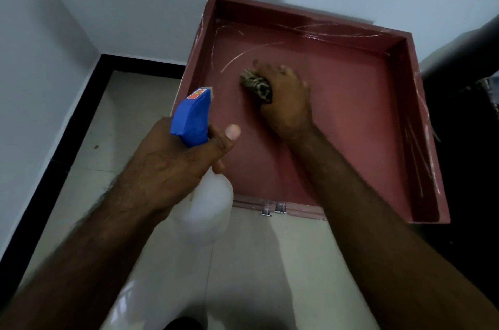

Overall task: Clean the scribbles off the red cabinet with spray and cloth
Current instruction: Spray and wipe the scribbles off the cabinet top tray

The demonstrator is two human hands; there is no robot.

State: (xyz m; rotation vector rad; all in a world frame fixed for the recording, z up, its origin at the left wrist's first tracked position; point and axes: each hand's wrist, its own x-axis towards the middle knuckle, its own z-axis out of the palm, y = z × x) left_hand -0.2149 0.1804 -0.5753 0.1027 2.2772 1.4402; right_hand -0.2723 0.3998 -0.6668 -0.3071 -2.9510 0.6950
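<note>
The red cabinet (351, 124) stands in the corner, its recessed top seen from above. Pale scribble lines (243, 55) curve across its upper left and run along its back and right rims. My right hand (286, 97) presses a bunched, patterned cloth (258, 84) onto the top, just below the curved scribble. My left hand (172, 165) grips the neck of a white spray bottle (210, 205) with a blue trigger head (193, 116). The bottle hangs over the cabinet's left front edge, its nozzle towards the cloth.
White walls meet in a corner behind and left of the cabinet. A black skirting strip (78, 114) borders the pale tiled floor (129, 119). A dark object (469, 140) stands tight against the cabinet's right side. Small metal fittings (272, 209) sit on its front edge.
</note>
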